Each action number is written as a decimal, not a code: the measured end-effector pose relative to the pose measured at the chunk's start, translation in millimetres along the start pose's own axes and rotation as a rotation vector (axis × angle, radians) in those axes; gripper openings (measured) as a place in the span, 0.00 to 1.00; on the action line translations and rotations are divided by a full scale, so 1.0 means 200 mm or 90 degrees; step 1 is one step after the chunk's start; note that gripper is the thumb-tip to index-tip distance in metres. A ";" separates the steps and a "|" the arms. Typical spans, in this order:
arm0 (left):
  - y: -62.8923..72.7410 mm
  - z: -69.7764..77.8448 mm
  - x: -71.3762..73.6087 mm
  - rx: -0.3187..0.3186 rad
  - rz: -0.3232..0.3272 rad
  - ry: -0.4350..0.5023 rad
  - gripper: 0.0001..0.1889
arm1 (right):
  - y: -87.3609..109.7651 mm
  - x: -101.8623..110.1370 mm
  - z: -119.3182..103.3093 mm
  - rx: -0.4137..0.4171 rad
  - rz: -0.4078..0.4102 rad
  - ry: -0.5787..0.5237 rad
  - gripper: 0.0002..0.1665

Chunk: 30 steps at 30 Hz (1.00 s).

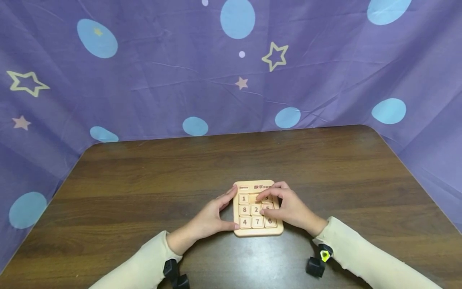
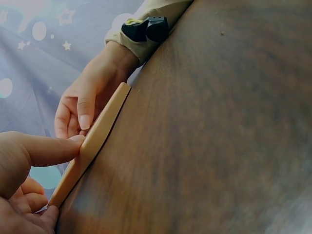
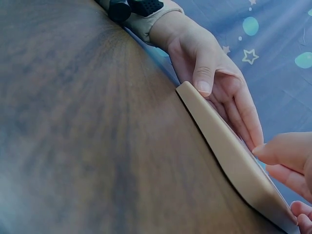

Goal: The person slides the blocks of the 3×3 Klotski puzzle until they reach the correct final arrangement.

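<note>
Head view, my left hand [image 1: 208, 217] gripping a number board [image 1: 258, 233] by its left edge, right hand [image 1: 293, 208] over the tiles [image 1: 244, 209], can't tell if pinching

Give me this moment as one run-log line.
left grip: holds puzzle at left edge | right grip: over number tiles | puzzle: flat on table | gap: top row, middle

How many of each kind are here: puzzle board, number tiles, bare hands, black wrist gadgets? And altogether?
Wooden puzzle board: 1
Number tiles: 8
Bare hands: 2 (left hand, right hand)
Black wrist gadgets: 2
Total: 13
</note>
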<state>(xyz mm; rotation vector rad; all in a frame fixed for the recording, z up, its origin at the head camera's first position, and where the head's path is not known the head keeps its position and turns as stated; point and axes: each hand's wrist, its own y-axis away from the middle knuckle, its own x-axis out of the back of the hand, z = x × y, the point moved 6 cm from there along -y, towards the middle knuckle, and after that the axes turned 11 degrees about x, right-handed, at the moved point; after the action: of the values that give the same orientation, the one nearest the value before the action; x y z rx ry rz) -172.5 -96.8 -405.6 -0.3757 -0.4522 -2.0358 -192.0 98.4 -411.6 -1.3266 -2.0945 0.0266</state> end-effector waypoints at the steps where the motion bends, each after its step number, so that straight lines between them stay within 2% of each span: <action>1: 0.00 0.00 0.00 -0.001 0.000 0.001 0.49 | 0.00 0.00 0.00 0.004 -0.003 0.000 0.18; 12: 0.00 0.00 0.00 0.009 0.006 -0.005 0.49 | -0.01 0.00 -0.02 0.019 -0.027 0.010 0.18; 21: 0.00 0.01 0.00 0.006 0.005 -0.011 0.49 | -0.03 -0.01 0.00 0.020 0.007 0.018 0.16; 30: 0.00 0.01 0.00 0.008 0.003 -0.010 0.49 | -0.04 0.00 0.01 -0.012 0.030 0.029 0.15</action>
<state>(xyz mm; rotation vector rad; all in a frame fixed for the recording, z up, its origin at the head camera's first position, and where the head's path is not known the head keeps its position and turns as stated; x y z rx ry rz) -172.9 -96.0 -404.5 -0.3843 -0.4732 -2.0256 -200.4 94.9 -410.5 -1.3750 -2.0295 -0.0032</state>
